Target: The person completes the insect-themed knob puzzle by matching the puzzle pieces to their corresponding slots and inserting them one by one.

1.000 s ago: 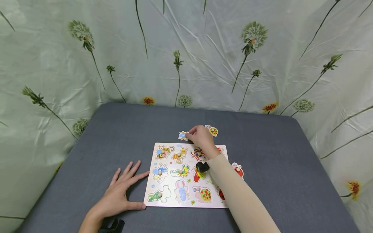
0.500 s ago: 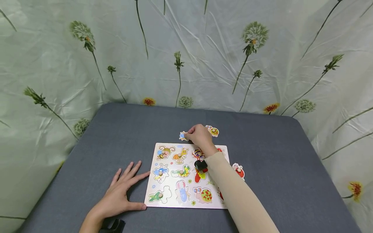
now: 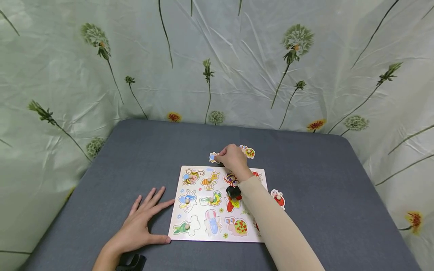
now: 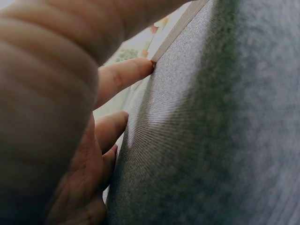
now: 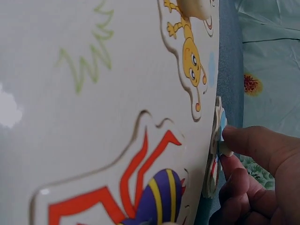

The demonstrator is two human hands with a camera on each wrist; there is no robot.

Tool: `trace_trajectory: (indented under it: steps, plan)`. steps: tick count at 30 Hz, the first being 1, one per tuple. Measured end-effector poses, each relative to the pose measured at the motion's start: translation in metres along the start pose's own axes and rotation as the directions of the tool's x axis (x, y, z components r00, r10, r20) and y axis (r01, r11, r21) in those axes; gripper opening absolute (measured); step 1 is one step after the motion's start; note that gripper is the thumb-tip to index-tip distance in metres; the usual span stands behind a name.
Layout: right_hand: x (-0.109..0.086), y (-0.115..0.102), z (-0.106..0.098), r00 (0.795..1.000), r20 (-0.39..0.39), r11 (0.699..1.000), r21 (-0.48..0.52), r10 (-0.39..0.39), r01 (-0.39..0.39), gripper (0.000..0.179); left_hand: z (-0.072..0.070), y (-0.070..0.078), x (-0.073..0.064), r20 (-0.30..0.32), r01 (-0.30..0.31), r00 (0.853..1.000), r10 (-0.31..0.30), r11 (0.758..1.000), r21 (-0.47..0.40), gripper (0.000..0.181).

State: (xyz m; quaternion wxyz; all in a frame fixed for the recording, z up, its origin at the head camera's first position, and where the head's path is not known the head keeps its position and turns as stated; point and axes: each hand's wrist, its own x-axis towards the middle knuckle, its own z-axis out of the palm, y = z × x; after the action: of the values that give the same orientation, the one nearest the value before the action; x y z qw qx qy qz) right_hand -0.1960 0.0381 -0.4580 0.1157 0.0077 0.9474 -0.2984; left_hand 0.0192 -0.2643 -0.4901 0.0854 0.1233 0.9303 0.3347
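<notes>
A white wooden peg puzzle board (image 3: 200,211) with insect pictures lies on the table. My left hand (image 3: 135,227) is spread flat beside it, thumb and index fingertips touching its left edge; in the left wrist view the index finger (image 4: 126,77) meets that edge. Just beyond the far edge, my right hand (image 3: 234,158) pinches the knob of a blue bug puzzle piece (image 3: 213,157). In the right wrist view, thumb and finger hold the knob (image 5: 226,149), and the piece (image 5: 212,176) stands nearly edge-on to the camera. Part of the piece is hidden by the fingers.
A snail piece (image 3: 250,153) lies beyond the board, right of my right hand. A ladybug piece (image 3: 278,199) sits off the board's right side. The right sleeve (image 3: 274,222) covers the board's right part. Grey cloth (image 3: 152,150) covers the table; a flowered curtain (image 3: 244,75) hangs behind.
</notes>
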Motion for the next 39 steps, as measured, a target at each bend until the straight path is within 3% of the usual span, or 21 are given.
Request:
trace_trajectory:
  steps: [13, 26, 32, 39]
  plan:
    - [0.008, 0.003, -0.001, 0.998, -0.057, 1.0, -0.01, -0.006, 0.006, 0.012, -0.003, 0.002, 0.001, 0.002, -0.001, 1.0, 0.001, 1.0, 0.003, 0.104]
    - [0.016, 0.007, -0.004, 0.999, -0.044, 0.999, -0.046, -0.01, 0.008, 0.01, 0.001, 0.0, 0.0, 0.013, 0.014, 1.0, -0.013, 1.0, -0.008, 0.104]
    - [0.013, 0.01, -0.005, 0.999, -0.036, 1.0, -0.004, -0.001, 0.001, 0.011, 0.0, 0.001, 0.0, 0.006, 0.004, 1.0, -0.004, 1.0, 0.003, 0.104]
    - [0.009, 0.011, 0.001, 0.994, -0.108, 0.999, 0.04, -0.011, 0.016, 0.014, -0.001, -0.001, -0.002, -0.003, -0.004, 1.0, 0.004, 1.0, -0.001, 0.103]
